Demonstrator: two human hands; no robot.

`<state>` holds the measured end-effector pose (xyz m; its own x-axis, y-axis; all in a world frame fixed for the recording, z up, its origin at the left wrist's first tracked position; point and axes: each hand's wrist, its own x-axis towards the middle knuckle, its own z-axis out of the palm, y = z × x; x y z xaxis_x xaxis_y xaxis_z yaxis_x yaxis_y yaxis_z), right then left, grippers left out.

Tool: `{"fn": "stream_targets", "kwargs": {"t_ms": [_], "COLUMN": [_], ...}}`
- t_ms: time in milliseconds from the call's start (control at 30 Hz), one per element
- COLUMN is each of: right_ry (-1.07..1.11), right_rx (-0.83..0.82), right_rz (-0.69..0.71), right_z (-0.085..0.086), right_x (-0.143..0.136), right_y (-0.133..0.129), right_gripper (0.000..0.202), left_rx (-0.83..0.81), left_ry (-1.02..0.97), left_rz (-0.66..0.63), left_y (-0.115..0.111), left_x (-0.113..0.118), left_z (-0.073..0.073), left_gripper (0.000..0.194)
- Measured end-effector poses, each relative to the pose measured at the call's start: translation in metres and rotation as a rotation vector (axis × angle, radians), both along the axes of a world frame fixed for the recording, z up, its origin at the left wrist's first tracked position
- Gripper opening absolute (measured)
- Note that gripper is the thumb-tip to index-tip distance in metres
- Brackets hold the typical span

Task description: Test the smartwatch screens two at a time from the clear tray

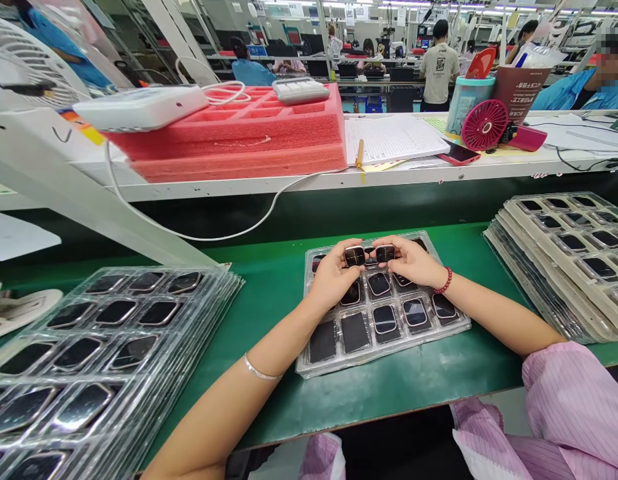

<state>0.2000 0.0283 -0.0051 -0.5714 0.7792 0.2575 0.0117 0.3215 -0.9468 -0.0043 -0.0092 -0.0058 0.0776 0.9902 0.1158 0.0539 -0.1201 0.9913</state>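
Note:
Between the fingers of my left hand is a square, dark-faced smartwatch case with a light metal rim. A second smartwatch case of the same look is pinched in my right hand. Both are held side by side, faces toward me, over the far part of a clear plastic tray. More dark square pieces sit in the tray's pockets, among them one with a bright rim. Two near-left pockets show only dark flat bottoms. My wrists and fingers hide part of the tray's back rows.
Stacked trays of watch pieces stand at left and right on the green mat. Above, a shelf holds red foam, papers, a pink fan and a phone. A white cable droops below it.

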Motion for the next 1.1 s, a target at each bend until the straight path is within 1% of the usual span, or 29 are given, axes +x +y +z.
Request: {"fn": "stream_targets", "kwargs": {"t_ms": [67, 200, 267, 367, 433, 500, 567, 667, 733, 800, 967, 1100], "right_ry": [-0.01, -0.051, -0.036, -0.001, 0.009, 0.003, 0.001, 0.033, 0.05, 0.049, 0.023, 0.015], "right_rx": [-0.003, -0.066, -0.064, -0.022, -0.016, -0.057, -0.118, -0.179, -0.193, -0.19, -0.175, -0.166], "right_rz": [-0.005, 0.006, 0.012, 0.021, 0.015, 0.02, 0.038, 0.042, 0.039, 0.042, 0.034, 0.033], "right_z": [-0.0001, 0.0, 0.0, -0.0004, -0.0005, -0.0001, 0.0009, 0.0027, 0.0033, 0.003, -0.0002, -0.0014], "right_x": [0.0004, 0.0019, 0.0018, 0.001, 0.0007, 0.001, 0.0018, 0.0028, 0.003, 0.0027, 0.002, 0.002], "right_y": [0.0003, 0.0007, 0.0007, 0.0008, 0.001, 0.0012, 0.0015, 0.0021, 0.0026, 0.0031, 0.0048, 0.0053], "right_gripper": [0.046, 0.043, 0.045, 0.05, 0.049, 0.045, 0.042, 0.045, 0.049, 0.052, 0.059, 0.059], "left_rx": [0.004, 0.01, 0.007, 0.017, 0.028, 0.025, -0.001, -0.043, -0.05, -0.05, -0.052, -0.046], "left_ry": [0.011, 0.013, 0.012, 0.016, 0.018, 0.013, -0.01, -0.046, -0.055, -0.059, -0.07, -0.055], "left_rz": [0.0, -0.033, -0.024, -0.009, -0.016, -0.027, -0.035, -0.023, -0.02, -0.023, -0.028, -0.031], "left_y": [-0.0002, -0.0009, -0.0014, -0.0019, -0.0021, -0.002, -0.0018, -0.0015, -0.0013, -0.0012, -0.0006, -0.0005], "left_x": [-0.0001, -0.0006, -0.0002, 0.0006, 0.0007, 0.0002, -0.0005, -0.001, -0.0008, -0.0005, -0.0006, -0.0012], "left_z": [0.0005, 0.0014, 0.0016, 0.002, 0.0025, 0.0029, 0.0032, 0.0032, 0.0027, 0.0021, -0.0001, -0.0009], "left_gripper": [0.053, 0.04, 0.041, 0.049, 0.047, 0.041, 0.04, 0.055, 0.066, 0.072, 0.077, 0.079]}}
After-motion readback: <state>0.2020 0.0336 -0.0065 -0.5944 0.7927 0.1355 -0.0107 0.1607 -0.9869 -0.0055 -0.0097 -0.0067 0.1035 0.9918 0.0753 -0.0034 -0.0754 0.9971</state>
